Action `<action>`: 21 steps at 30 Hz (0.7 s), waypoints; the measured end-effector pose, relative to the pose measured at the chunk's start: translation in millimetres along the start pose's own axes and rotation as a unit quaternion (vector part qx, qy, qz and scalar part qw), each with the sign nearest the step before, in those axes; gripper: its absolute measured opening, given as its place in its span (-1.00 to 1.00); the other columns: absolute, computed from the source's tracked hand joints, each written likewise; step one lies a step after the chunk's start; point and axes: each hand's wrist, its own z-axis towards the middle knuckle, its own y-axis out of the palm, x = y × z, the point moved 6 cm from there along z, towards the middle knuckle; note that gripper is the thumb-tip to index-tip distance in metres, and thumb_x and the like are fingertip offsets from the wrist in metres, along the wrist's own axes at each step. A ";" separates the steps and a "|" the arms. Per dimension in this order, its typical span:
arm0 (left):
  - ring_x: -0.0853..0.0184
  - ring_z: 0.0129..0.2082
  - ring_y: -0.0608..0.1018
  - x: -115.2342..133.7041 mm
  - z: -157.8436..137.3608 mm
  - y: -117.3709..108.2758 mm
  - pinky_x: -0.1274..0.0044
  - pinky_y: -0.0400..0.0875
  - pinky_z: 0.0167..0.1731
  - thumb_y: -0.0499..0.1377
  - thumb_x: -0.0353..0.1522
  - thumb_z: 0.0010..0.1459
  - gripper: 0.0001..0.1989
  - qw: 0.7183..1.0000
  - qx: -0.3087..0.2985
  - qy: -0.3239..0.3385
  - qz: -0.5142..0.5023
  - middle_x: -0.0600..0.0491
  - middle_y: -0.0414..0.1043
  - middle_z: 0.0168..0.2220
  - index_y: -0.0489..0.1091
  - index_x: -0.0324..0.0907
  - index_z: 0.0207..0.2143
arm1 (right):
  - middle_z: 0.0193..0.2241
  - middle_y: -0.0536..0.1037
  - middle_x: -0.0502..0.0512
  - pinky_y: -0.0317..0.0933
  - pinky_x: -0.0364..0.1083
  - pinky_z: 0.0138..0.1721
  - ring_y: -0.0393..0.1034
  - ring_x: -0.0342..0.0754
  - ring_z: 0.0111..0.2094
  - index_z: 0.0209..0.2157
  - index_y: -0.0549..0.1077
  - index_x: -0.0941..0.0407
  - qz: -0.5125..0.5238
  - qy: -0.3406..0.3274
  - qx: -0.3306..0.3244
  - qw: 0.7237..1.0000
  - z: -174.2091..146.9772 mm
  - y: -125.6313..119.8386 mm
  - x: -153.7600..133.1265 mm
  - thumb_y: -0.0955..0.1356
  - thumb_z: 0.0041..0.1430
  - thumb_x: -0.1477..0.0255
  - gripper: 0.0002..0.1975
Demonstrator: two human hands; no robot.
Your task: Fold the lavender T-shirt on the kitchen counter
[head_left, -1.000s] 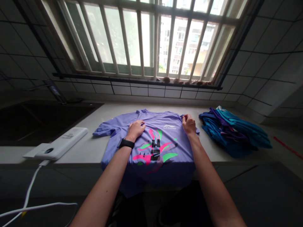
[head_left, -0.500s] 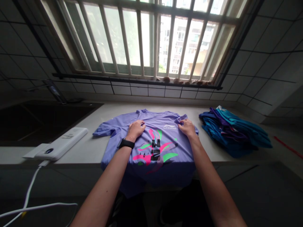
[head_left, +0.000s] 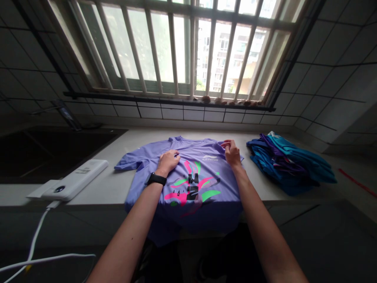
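A purple T-shirt (head_left: pixel 156 161) with a bright pink, green and black print lies front up, its lower part draping over the counter's front edge. One sleeve spreads out to the left; the right sleeve is bunched near the shoulder. My left hand (head_left: pixel 169 160) rests on the chest, left of the print, fingers a little bent on the fabric and a black watch on the wrist. At the right shoulder, my right hand (head_left: pixel 232 153) has its fingers closed on the T-shirt's cloth, just above the white logo. Its fingertips are partly hidden.
A pile of folded blue and purple clothes (head_left: pixel 288 163) sits on the white counter (head_left: pixel 118 188) to the right. On the left are a white power bank (head_left: pixel 79 179) with a cable (head_left: pixel 38 232) and a dark sink (head_left: pixel 59 149). Behind stands a barred window (head_left: pixel 176 47).
My right hand has moved up and slightly away from me along the T-shirt's right shoulder, shifting the cloth there. My left hand has stayed in place.
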 end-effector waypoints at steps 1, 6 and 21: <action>0.18 0.23 0.52 0.1 -0.2 -0.1 0.45 0.30 0.25 0.11 -0.38 0.20 -0.65 1.000 -0.001 0.000 0.001 -0.02 0.56 0.16 0.58 -0.08 -0.02 | -0.12 0.63 0.22 0.30 -0.05 0.07 0.53 0.01 -0.08 0.06 0.42 0.17 0.000 -0.011 0.007 1.000 -0.2 -0.8 -1.6 0.11 0.25 0.62 -0.56; 0.16 0.24 0.50 1.3 -1.2 -0.2 0.45 0.29 0.26 0.10 -0.38 0.21 -0.64 1.000 -0.007 0.000 0.003 -0.06 0.54 0.18 0.57 -0.12 0.00 | -0.01 0.55 0.28 0.27 0.02 0.14 0.43 0.13 0.03 -0.02 0.53 0.16 -0.145 0.003 -0.047 0.988 -5.7 6.2 7.3 0.35 0.20 0.47 -0.70; 0.14 0.21 0.53 0.2 -0.2 -0.1 0.42 0.32 0.25 0.12 -0.38 0.21 -0.65 1.000 0.001 0.001 -0.008 -0.06 0.55 0.16 0.59 -0.11 -0.01 | 0.04 0.56 0.27 0.47 -0.02 -0.07 0.57 0.01 -0.11 0.05 0.52 0.15 0.054 -0.036 -0.020 0.998 0.5 7.3 -5.1 0.16 0.28 0.57 -0.57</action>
